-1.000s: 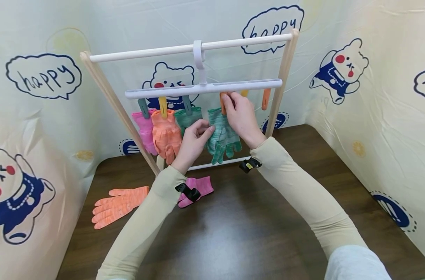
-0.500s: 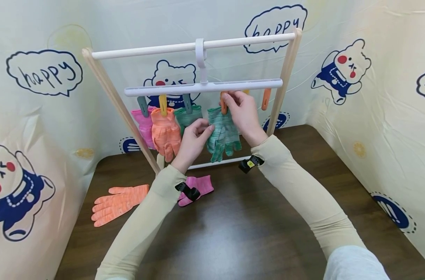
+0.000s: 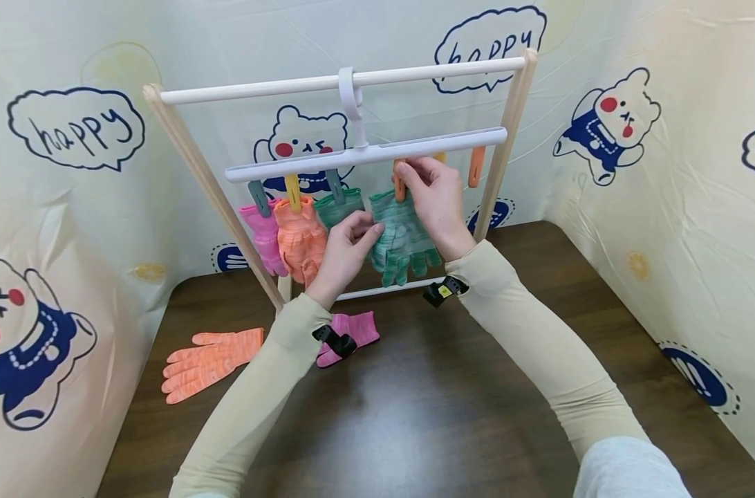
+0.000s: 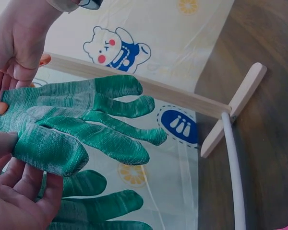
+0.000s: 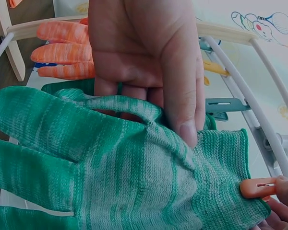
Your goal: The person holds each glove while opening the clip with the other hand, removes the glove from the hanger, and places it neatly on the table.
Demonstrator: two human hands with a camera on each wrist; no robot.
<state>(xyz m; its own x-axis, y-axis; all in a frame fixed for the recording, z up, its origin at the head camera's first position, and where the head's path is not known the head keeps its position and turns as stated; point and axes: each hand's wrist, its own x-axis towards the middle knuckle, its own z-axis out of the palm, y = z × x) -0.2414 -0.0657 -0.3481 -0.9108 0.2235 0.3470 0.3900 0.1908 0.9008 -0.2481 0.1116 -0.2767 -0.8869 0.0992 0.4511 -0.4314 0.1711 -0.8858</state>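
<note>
A green glove [image 3: 404, 232] hangs fingers down by its cuff under the white hanger [image 3: 303, 164]. My left hand [image 3: 348, 249] pinches the glove's side edge between thumb and fingers, as the right wrist view shows. At the cuff, my right hand [image 3: 436, 200] pinches an orange clip [image 3: 399, 181], whose tip lies over the cuff fabric [image 5: 254, 188]. To the left, a second green glove [image 3: 340, 207], an orange glove [image 3: 301, 238] and a pink glove [image 3: 264, 235] hang from their own clips. The right hand's other fingers are partly hidden behind the cuff.
A wooden rack [image 3: 193, 166] with a white top rod [image 3: 259, 90] carries the hanger. Another orange clip [image 3: 476, 167] hangs at its right end, beside a mostly hidden yellow clip. On the brown table [image 3: 452, 408] lie an orange glove [image 3: 212, 363] and a pink glove [image 3: 360, 330].
The hanger has tilted, its right end up and its left end down. The hanging gloves have shifted slightly right. Both hands keep their grips on the green glove and the orange clip.
</note>
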